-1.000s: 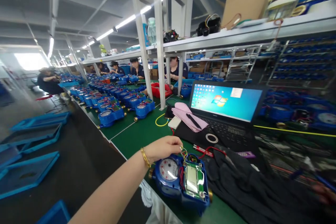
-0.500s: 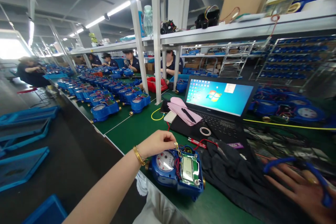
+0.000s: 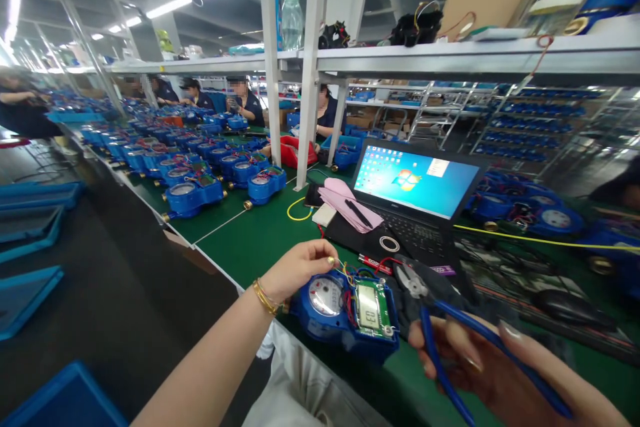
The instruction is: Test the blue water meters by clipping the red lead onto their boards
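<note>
My left hand (image 3: 298, 271) pinches the end of thin yellow and white wires (image 3: 346, 271) just above a blue water meter (image 3: 325, 333). That meter lies at the table's near edge, with a round dial on its left and a green circuit board with an LCD (image 3: 369, 308) on its right. Blue-handled diagonal cutters (image 3: 414, 284) are in my right hand (image 3: 493, 373), to the right of the meter. Their handles are spread and the jaws point up and left, apart from the wires. A dark cloth (image 3: 450, 293) lies behind the cutters.
A laptop (image 3: 415, 180) stands behind, with pink paper (image 3: 347, 207), a pen and a tape ring (image 3: 389, 244) beside it. Rows of blue meters (image 3: 193, 197) line the table's left. A mouse (image 3: 573, 307) and cables lie right. A shelf (image 3: 450, 57) hangs overhead; people sit beyond.
My right hand has swung left from the far right, bringing the cutters beside the meter with jaws now facing it. My left hand still pinches the wires. The LCD digits differ.
</note>
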Tool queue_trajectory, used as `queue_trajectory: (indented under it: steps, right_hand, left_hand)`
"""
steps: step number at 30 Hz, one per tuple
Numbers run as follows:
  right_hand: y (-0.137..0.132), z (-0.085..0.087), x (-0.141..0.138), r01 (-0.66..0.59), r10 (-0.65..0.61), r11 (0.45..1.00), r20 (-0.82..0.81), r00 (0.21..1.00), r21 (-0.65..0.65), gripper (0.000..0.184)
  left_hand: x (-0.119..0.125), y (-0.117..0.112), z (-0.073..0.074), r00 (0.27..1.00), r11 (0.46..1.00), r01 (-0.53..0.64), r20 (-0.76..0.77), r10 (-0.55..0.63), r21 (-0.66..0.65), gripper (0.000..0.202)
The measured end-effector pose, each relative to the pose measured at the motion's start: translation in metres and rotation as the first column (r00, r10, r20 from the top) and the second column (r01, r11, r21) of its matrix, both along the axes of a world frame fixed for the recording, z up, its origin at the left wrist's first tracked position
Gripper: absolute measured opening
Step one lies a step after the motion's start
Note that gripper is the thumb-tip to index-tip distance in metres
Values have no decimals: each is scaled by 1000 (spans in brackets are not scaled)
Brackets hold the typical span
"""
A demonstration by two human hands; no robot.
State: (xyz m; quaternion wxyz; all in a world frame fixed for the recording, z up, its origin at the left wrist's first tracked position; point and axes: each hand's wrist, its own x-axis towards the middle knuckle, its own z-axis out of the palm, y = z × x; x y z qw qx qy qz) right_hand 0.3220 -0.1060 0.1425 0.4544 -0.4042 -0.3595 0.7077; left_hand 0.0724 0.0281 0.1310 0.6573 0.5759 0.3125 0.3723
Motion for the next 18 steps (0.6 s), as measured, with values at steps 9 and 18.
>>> queue_trajectory:
  steps: [9,18]
  right_hand:
    - [20,36,-58,-182,185,983,75,980,-39,42]
    - [35,61,-70,-247,220,968,595,774,-37,46]
  left_hand:
    - [5,-8,-2,988,963,-117,-74,139,242,19]
    - [6,-12,-9,962,932,-224,-88,259,285,21]
